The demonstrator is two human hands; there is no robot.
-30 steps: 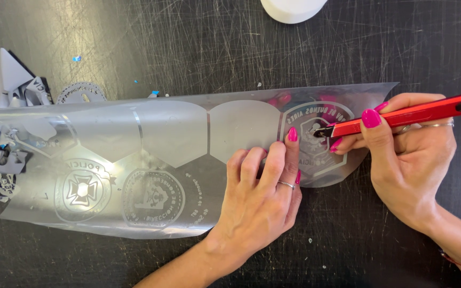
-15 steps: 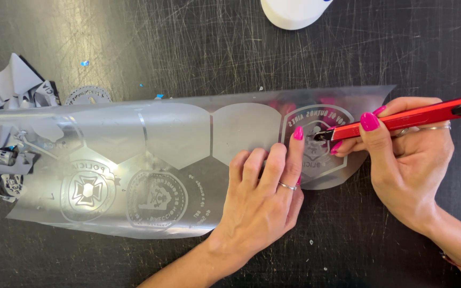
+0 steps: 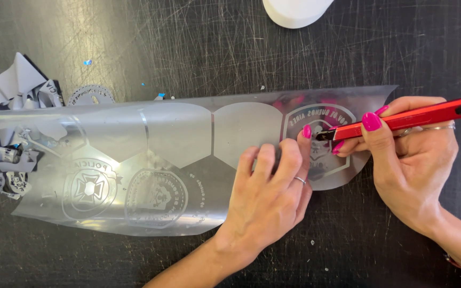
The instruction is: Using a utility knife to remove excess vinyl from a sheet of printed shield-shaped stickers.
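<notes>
A dark, heavily scratched counter point(image 3: 188, 48) fills the view and carries everything. On it lies a long clear plastic sheet point(image 3: 177, 138), running from under both hands far out past the left hand's side, its far end curling upward. The sheet bears pale grey shield and hexagon shapes and several round and shield-shaped emblems; the emblem point(image 3: 316, 144) between the two hands is the one being worked on.

The left hand point(image 3: 273, 197) lies flat on the sheet, fingers spread and released, pressing the sheet down; its index fingertip with a pink nail touches the emblem just beside the knife tip, and a thin ring sits on one finger. The right hand point(image 3: 406, 160) is closed around a red craft knife point(image 3: 412, 116), gripping it like a pen with the thumb on top; the dark tip of the knife rests on the emblem, right next to the left index finger.

Well beyond the left hand, at the sheet's far end, sits a heap of grey scraps point(image 3: 14, 106), partly under the sheet. Beyond both hands, at the counter's top edge, a white rounded object point(image 3: 297, 10) is cut off by the frame. Tiny blue specks point(image 3: 87, 62) lie near the scraps.
</notes>
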